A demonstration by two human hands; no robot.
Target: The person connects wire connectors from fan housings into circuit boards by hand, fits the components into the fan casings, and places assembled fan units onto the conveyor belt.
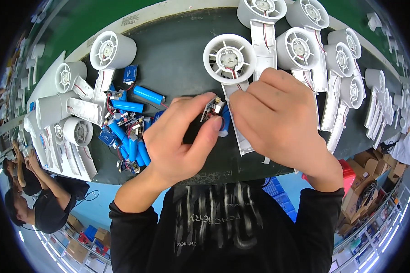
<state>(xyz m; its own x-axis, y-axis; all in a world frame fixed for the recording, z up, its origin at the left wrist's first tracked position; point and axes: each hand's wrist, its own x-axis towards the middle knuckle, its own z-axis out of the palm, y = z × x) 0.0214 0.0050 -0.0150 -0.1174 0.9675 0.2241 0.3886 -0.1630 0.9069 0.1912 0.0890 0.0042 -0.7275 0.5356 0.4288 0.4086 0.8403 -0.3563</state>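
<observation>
My left hand [177, 141] pinches a small circuit board [212, 108] between thumb and forefinger. A blue cylindrical battery [225, 122] shows just beyond the thumb. My right hand [278, 113] is closed, its fingertips over the handle part of a white fan housing [242, 140]. What its fingers hold is hidden behind them. The housing's round end [229, 59] faces up, with a motor inside a spoked ring and a thin red wire running down into the open handle.
Blue batteries [127, 106] with circuit boards lie heaped to the left. More white fan housings [113, 50] stand at the left, and several others [297, 49] line the right side of the dark table [177, 59]. Cardboard boxes [364, 191] are at lower right. Other people [45, 200] work at far left.
</observation>
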